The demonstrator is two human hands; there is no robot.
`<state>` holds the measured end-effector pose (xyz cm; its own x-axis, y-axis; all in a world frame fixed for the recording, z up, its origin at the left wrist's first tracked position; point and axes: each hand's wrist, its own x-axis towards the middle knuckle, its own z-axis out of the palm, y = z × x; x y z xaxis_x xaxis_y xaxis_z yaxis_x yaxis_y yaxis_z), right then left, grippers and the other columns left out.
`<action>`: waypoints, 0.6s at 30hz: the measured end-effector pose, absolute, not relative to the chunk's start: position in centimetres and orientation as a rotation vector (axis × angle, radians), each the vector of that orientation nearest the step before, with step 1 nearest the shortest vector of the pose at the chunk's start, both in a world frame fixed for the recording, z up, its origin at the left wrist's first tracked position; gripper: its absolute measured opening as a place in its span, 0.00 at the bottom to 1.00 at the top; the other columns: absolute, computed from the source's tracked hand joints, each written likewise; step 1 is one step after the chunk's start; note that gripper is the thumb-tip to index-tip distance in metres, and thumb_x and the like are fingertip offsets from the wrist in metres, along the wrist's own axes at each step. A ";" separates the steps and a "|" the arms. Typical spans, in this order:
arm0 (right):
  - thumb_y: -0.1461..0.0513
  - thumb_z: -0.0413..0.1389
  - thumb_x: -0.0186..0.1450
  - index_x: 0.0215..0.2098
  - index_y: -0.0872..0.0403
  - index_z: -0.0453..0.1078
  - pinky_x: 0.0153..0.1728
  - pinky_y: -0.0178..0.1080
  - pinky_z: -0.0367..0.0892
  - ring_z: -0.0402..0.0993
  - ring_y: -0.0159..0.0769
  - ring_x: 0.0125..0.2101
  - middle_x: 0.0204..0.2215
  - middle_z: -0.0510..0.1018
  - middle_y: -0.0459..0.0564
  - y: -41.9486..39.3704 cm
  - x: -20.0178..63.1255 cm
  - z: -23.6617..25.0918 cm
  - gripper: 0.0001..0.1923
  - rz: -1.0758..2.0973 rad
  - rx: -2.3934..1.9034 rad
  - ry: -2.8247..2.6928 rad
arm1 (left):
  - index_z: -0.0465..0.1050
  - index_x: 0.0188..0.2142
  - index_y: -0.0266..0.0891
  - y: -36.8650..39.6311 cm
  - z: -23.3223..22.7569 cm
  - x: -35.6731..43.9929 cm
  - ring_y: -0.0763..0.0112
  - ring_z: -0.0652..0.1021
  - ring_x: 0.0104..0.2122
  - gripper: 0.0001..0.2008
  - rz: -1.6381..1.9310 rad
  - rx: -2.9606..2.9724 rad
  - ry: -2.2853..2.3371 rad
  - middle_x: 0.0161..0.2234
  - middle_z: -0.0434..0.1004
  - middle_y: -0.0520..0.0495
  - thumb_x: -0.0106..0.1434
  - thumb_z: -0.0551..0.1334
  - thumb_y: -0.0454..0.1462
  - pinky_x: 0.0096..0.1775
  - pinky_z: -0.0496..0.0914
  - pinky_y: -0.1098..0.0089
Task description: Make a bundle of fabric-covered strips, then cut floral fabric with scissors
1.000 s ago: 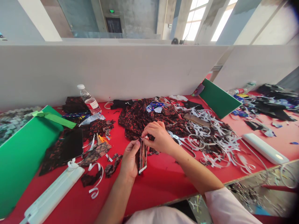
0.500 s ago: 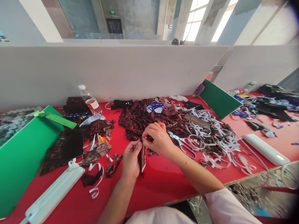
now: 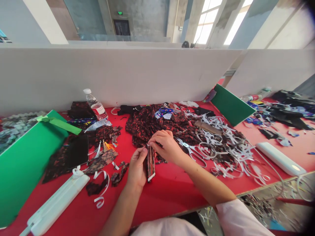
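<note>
- While pinching the top end of a narrow dark floral fabric strip [image 3: 151, 164] between right hand [image 3: 166, 144] thumb and fingers, also gripping its left side with left hand [image 3: 137, 167]; both grips closed on it.
- Holding the strip at front middle of the red tabletop [image 3: 177, 193], pale lower end pointing toward the body; can't tell if touching the tabletop.
- Just beyond right hand: heaped dark floral fabric [image 3: 140, 126], blue patterned scrap [image 3: 163, 112] on top.
- Right of right hand, near the wrist: scissors [image 3: 193, 152], next to a tangle of white strips [image 3: 233, 150] with a flat brown bar [image 3: 208, 127].
- Left of left hand: dark floral scrap [image 3: 119, 174], curled white ribbon [image 3: 107, 186], orange tassel [image 3: 107, 146], flat black slab [image 3: 78, 151].
- Farther left: long white casing [image 3: 59, 200], green board [image 3: 31, 164] with a light-green band [image 3: 60, 125] over its top edge.
- Back left: capped plastic bottle [image 3: 98, 109], near the grey partition [image 3: 123, 72].
- Far right: second green board [image 3: 231, 104], second white casing [image 3: 279, 157].
</note>
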<state>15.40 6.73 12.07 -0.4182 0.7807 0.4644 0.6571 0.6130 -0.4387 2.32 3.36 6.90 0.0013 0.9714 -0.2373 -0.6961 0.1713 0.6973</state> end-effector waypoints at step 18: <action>0.64 0.56 0.57 0.28 0.51 0.71 0.41 0.40 0.51 0.66 0.34 0.35 0.30 0.75 0.45 6.4 15.2 12.1 0.02 0.194 -1.215 -2.117 | 0.70 0.29 0.38 3.4 6.9 2.6 0.78 0.75 0.23 0.11 1.419 0.391 0.825 0.25 0.76 0.54 0.47 0.70 0.37 0.27 0.68 0.78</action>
<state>15.17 6.36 12.14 -0.3338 0.8094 0.4831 0.7082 0.5536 -0.4381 2.60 3.36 6.92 -0.0566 0.9617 -0.2684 -0.7090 0.1505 0.6890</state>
